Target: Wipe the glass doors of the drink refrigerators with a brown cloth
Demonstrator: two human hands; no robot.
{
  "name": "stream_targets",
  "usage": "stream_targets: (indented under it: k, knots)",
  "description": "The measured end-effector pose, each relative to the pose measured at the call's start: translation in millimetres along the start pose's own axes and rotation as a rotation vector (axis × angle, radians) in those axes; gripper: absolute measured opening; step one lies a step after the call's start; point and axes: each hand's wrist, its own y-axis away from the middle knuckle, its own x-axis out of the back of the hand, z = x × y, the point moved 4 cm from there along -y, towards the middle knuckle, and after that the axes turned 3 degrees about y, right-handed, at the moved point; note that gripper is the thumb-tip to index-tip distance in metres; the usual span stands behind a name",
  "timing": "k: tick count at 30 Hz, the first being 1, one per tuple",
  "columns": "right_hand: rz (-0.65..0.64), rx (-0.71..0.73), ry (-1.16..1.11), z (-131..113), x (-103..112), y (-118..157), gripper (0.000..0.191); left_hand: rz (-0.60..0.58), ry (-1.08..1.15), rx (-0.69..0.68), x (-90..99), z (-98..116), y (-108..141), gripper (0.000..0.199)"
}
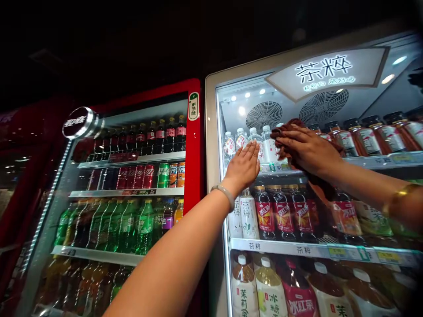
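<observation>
My left hand [243,166], with a pale bangle at the wrist, lies flat on the glass door of the right-hand drinks fridge [211,132], its fingers extended. To its right, my right hand [306,147] presses a dark reddish-brown cloth [322,185] against the same glass, and a gold bangle circles that wrist. Part of the cloth bunches out past the fingertips and part hangs below the palm. Behind the glass, clear bottles [229,143] with white caps stand on the upper shelf near both hands.
A red-framed fridge [194,154] with cola bottles, cans and green bottles stands at the left. Inside the right fridge are several shelves [274,247] of tea bottles under a lit sign [327,72]. The area above is dark.
</observation>
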Motion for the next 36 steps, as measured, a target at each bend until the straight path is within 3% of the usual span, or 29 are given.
stream_targets:
  k: [2, 4, 8, 10, 11, 14, 17, 19, 22, 24, 26, 29, 32, 34, 36]
  knots:
    - [0.104, -0.178, 0.065, -12.2, -7.9, -23.1, 0.043, -0.004, -0.011, -0.021, 4.5, -16.2, 2.0, 0.061]
    - [0.119, -0.18, 0.07, -40.3, -19.7, -38.6, 0.044, 0.017, -0.014, 0.032, 7.2, -33.1, 4.8, 0.062]
    - [0.005, 0.119, -0.031, -82.3, -26.2, -29.3, 0.042, 0.07, 0.002, 0.126, 8.3, -56.8, 14.6, 0.063]
    - [-0.092, 0.296, -0.089, -80.4, -21.7, -19.9, 0.04, 0.069, 0.017, 0.103, 8.9, -62.6, 19.1, 0.063]
    - [-0.121, 0.319, -0.098, -74.0, -19.9, -20.3, 0.039, 0.061, 0.022, 0.079, 9.4, -64.4, 20.6, 0.064]
    - [-0.039, 0.096, -0.034, -53.8, -24.2, -46.5, 0.038, 0.039, 0.028, 0.03, 11.9, -67.9, 21.7, 0.063]
    - [0.117, -0.143, 0.01, -67.9, -42.3, -77.6, 0.042, 0.043, 0.03, 0.027, 15.3, -71.0, 20.9, 0.061]
    - [0.121, -0.129, -0.017, -93.3, -53.4, -83.4, 0.045, 0.042, 0.02, 0.033, 18.1, -74.9, 22.7, 0.059]
    - [0.046, 0.058, -0.076, -119.0, -52.9, -66.7, 0.043, 0.014, -0.029, 0.008, 23.5, -84.0, 31.6, 0.058]
    - [-0.042, 0.226, -0.125, -119.9, -46.0, -52.0, 0.04, -0.012, -0.056, -0.013, 27.8, -92.3, 39.5, 0.059]
    - [-0.107, 0.303, -0.146, -112.0, -42.4, -49.5, 0.039, -0.028, -0.064, -0.009, 32.2, -102.0, 46.1, 0.059]
    - [-0.037, 0.08, -0.081, -103.3, -50.6, -75.2, 0.038, -0.018, -0.064, 0.035, 38.4, -116.5, 51.0, 0.061]
    - [0.074, -0.125, -0.038, -127.2, -69.1, -100.2, 0.039, 0.022, -0.048, 0.108, 43.6, -129.5, 55.3, 0.062]
    - [0.077, -0.06, -0.063, -158.0, -78.0, -100.9, 0.04, 0.053, -0.024, 0.138, 45.7, -137.1, 61.9, 0.063]
    - [0.034, 0.095, -0.109, -184.8, -79.0, -88.4, 0.041, 0.068, -0.008, 0.129, 45.9, -143.4, 71.9, 0.063]
